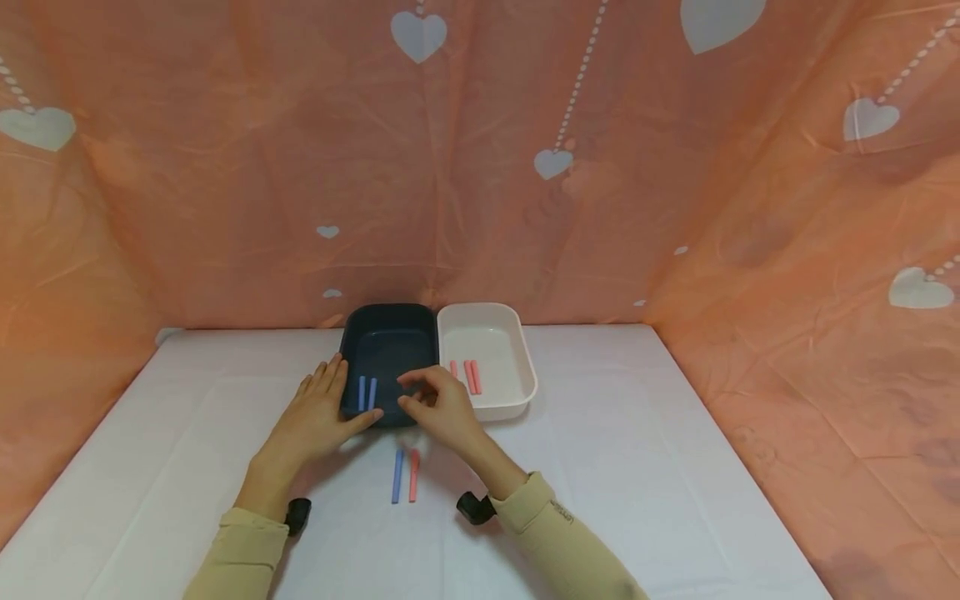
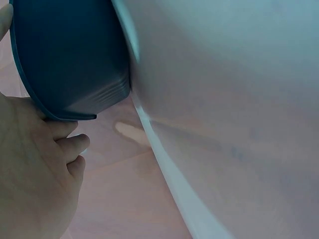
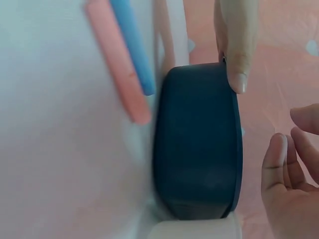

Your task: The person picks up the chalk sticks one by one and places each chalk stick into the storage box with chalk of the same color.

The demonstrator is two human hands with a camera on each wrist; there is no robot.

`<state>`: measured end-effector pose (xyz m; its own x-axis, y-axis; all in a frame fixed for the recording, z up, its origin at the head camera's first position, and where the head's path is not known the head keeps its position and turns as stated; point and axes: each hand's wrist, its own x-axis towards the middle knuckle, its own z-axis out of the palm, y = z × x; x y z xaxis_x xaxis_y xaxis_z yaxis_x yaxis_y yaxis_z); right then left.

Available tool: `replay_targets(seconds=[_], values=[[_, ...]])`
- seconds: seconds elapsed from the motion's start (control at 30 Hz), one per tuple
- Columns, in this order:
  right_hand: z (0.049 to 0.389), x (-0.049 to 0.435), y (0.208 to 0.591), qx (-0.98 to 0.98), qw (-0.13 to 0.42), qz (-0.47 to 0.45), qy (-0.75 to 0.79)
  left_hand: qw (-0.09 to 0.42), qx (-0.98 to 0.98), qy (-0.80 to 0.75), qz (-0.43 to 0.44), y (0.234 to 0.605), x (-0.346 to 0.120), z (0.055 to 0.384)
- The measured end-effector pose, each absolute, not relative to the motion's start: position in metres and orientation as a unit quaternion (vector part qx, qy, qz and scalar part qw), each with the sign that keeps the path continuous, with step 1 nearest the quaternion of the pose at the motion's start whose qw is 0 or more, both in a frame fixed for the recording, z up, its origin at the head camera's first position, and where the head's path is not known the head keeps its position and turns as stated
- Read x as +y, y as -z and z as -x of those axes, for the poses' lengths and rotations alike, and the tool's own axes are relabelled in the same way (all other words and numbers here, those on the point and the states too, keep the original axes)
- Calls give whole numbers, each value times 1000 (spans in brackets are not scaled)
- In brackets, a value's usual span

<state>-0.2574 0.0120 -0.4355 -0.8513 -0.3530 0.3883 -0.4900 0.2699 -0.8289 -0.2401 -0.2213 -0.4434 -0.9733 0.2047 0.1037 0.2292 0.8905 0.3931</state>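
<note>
Hanging behind everything in my head view is an orange sheet (image 1: 487, 167) printed with pale hearts (image 1: 418, 37). Below it spreads the desk (image 1: 637, 467), covered in white. Along its far edge I see two trays side by side: a dark tray (image 1: 393, 333) on the left and a white tray (image 1: 498, 342) on the right. Tan sleeves (image 1: 247, 550) reach in from the near side. Of the hands, the left hand (image 1: 311, 421) has its fingers extended against the dark tray's outer left side, its thumb laid on the near rim. The right hand (image 1: 446, 410) is above the dark tray's right side, fingers loosely bent, a gap between thumb and forefinger, nothing in its grasp. I make out a black device (image 1: 298, 517) at the left wrist. Two blue sticks (image 1: 372, 394) are in the dark tray, near the left thumb. Three pink sticks (image 1: 476, 377) are in the white tray, one partly hidden by the right hand. In front of the dark tray, a separate blue stick (image 1: 397, 477) and a separate pink stick (image 1: 414, 476) lie just beside each other on the desk.
</note>
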Motion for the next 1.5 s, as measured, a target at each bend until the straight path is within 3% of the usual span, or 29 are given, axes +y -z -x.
replay_targets(seconds=[0.23,0.47,1.1,1.5], values=[[245,26,445,-801,38,-279,-528,31,-973,203,107,444,-221,241],[236,34,448,-821,-23,-300,-486,38,-972,202,111,445,-220,241],[233,38,461,-866,-125,-294,-385,36,-975,194,105,447,-221,242],[234,36,464,-886,-121,-294,-337,31,-975,195,104,447,-222,244]])
